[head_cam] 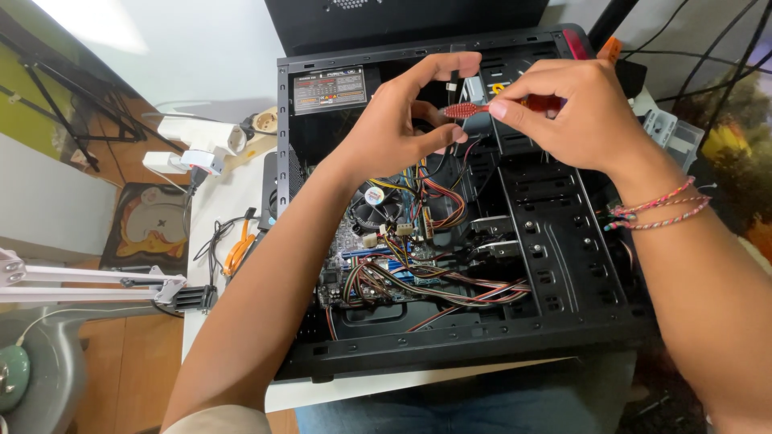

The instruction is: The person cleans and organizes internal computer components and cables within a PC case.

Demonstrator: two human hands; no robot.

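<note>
An open black computer case (515, 337) lies on its side before me, showing a motherboard, a round cooler fan (375, 206) and bundles of coloured cables (438, 281). My right hand (575, 108) grips a red-handled screwdriver (466, 110) held level above the case's upper part. My left hand (402, 120) hovers at the handle's ribbed end, thumb and fingers curled around it, touching or nearly touching. Thin braided bracelets (655, 207) circle my right wrist.
The power supply (330, 90) sits in the case's top left corner. Empty drive bays (555, 233) fill the right side. Left of the case lie a white power strip (197, 137), orange-handled pliers (239, 249) and a white lamp arm (88, 281). Cables hang at the upper right.
</note>
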